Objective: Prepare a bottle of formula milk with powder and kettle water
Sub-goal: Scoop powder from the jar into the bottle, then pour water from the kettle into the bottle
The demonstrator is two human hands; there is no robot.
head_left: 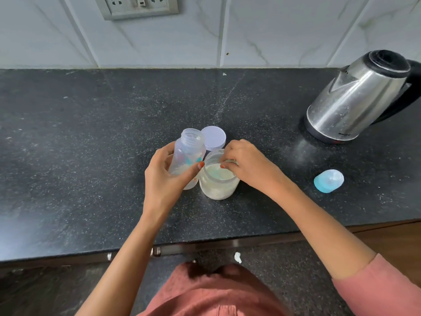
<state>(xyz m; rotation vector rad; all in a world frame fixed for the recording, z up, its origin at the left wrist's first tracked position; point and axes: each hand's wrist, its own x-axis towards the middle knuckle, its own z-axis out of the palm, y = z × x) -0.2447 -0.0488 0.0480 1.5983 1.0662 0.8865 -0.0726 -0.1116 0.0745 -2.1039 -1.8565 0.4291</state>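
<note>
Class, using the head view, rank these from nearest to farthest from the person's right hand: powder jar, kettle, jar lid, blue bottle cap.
From the right hand:
1. Powder jar, fingers inside its mouth.
2. Jar lid, just behind-left.
3. Blue bottle cap, lying to the right.
4. Kettle, back right corner.

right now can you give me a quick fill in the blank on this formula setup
1. The left hand holds the baby bottle, which has no ____ on it.
2. The right hand has its fingers inside the open ____.
3. The steel kettle stands to the ____ of the jar.
4. The blue bottle cap lies on the ____.

Missing words: cap; jar; right; counter
</note>
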